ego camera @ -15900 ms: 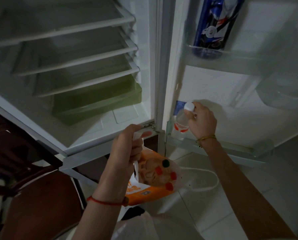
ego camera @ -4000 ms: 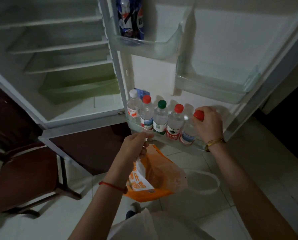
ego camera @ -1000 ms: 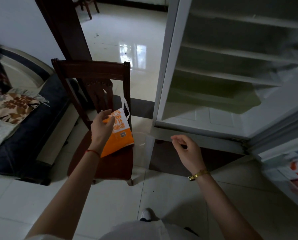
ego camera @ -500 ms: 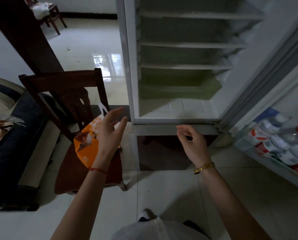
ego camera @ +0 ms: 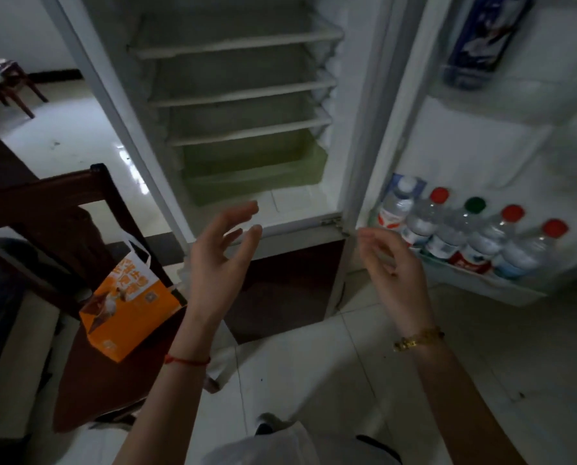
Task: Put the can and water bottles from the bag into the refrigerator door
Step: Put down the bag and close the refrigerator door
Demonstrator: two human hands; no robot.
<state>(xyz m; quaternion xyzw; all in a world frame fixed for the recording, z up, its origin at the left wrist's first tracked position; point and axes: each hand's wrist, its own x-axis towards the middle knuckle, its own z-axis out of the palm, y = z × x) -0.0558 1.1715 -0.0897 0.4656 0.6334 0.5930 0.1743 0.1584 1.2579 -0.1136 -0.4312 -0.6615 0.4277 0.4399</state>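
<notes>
While I stand before the open refrigerator point(ego camera: 246, 112), both my hands are raised and hold nothing. My left hand point(ego camera: 218, 260) is spread, fingers fanned apart, in front of the refrigerator's bottom edge. My right hand point(ego camera: 392, 266) is loosely curled with the fingers apart, just beside the lower door shelf point(ego camera: 481, 283). Five water bottles point(ego camera: 464, 236) stand in a row on that shelf: one with a white cap, three with red caps, one with a green cap. The blue can point(ego camera: 481, 41) sits in the upper door shelf. The orange bag point(ego camera: 126, 307) rests on the seat of the dark wooden chair point(ego camera: 62, 209) to my left, apart from my left hand.
</notes>
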